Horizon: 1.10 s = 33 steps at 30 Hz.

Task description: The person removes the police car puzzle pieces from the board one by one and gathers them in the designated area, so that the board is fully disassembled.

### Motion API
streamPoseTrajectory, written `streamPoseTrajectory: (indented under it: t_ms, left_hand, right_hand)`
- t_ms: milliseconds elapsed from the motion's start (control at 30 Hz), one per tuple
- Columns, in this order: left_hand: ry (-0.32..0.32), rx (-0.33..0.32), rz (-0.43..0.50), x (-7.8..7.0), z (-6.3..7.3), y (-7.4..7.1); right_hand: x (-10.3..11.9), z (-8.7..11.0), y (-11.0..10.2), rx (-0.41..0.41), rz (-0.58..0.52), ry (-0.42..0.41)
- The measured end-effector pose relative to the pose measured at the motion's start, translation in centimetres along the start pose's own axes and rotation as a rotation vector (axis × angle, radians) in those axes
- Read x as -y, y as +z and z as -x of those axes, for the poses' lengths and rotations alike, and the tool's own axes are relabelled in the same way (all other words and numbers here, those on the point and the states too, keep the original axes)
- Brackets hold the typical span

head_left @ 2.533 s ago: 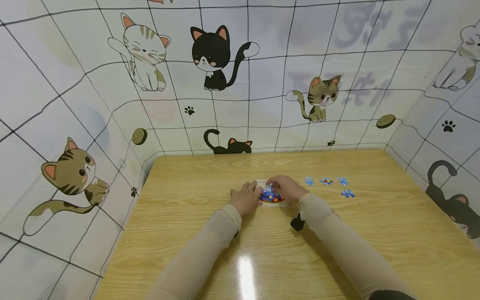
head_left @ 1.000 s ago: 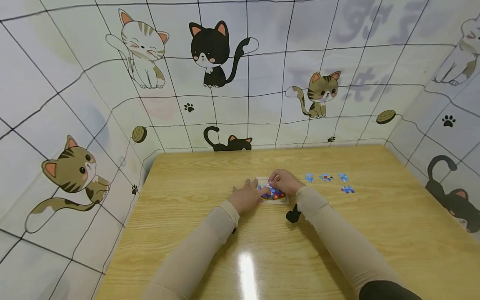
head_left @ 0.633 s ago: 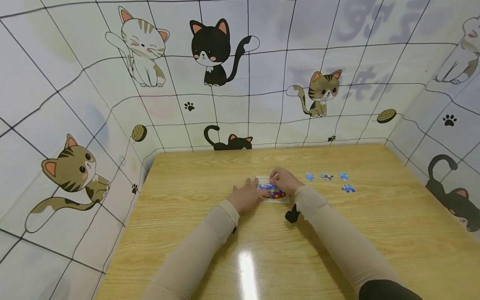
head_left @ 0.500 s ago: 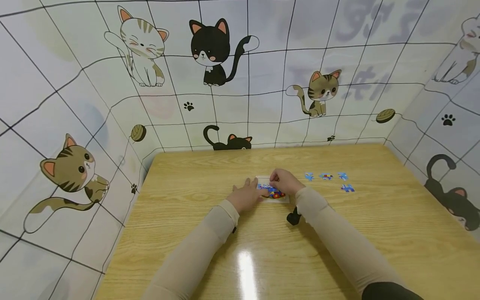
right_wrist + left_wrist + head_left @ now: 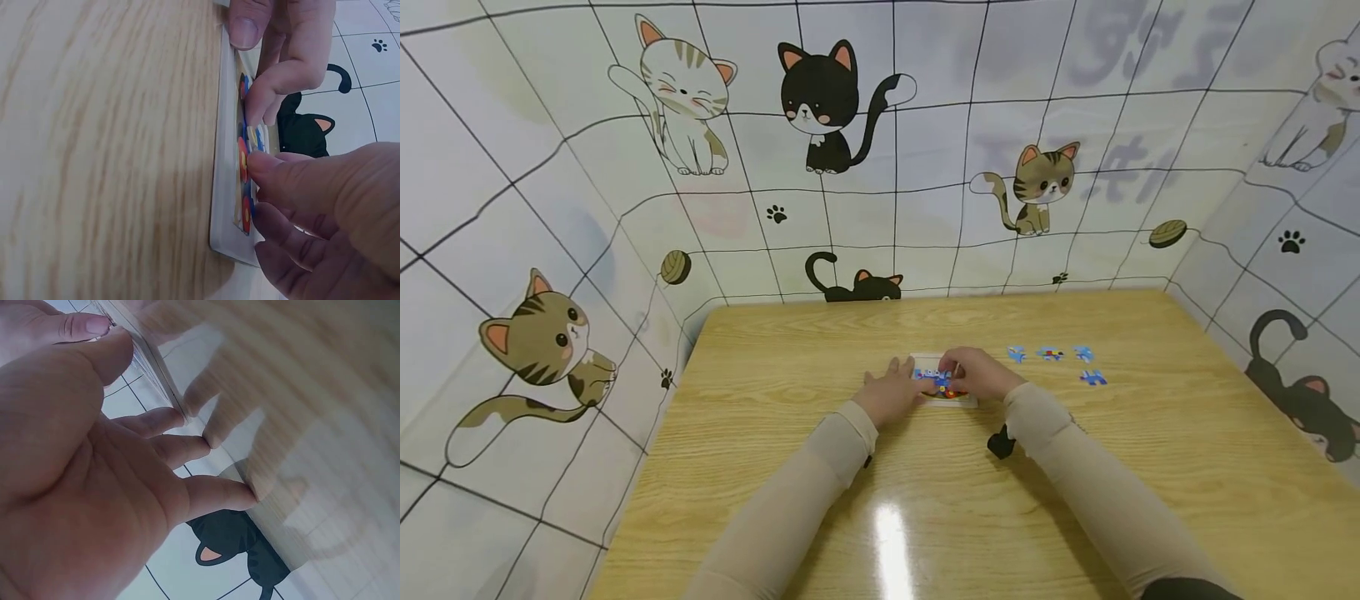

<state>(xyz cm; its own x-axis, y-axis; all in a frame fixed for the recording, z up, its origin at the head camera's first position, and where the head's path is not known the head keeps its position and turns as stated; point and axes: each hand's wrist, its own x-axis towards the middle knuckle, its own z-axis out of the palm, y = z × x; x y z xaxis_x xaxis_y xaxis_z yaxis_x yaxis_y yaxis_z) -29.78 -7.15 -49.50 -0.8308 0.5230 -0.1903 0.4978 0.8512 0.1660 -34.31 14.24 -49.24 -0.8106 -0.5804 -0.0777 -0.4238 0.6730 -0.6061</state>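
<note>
Four loose pieces (image 5: 1050,354) lie right of the partly hidden puzzle (image 5: 937,381); the left hand (image 5: 891,396), spread, touches its left side; the right hand (image 5: 981,372), bent over it, any grip unclear.

Your bench (image 5: 775,358) and gridded wall (image 5: 925,233)
You face cartoon cats (image 5: 823,87) and paw prints (image 5: 777,214); glare (image 5: 891,550) streaks the bench's wood grain.
</note>
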Motion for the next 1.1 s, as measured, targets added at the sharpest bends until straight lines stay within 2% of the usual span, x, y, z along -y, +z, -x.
streamPoseTrajectory:
  t_ms: [100,400,633,1100]
  left_hand:
    - [-0.004,0.002,0.009,0.1,0.1,0.0]
    - [-0.008,0.007,0.024,0.1,0.1,0.1]
    - [-0.013,0.009,0.045,0.2,-0.1,0.2]
    - [-0.020,0.010,0.040,-0.1,0.3,-0.1]
  right_hand:
    - [0.1,0.0,0.1,-0.006,0.020,-0.014]
    - [-0.5,0.9,-0.3,-0.026,-0.024,0.032]
    - [-1.6,2.5,-1.5,-0.062,-0.067,0.027]
    - [-4.3,6.1,-3.8,-0.124,-0.036,0.059]
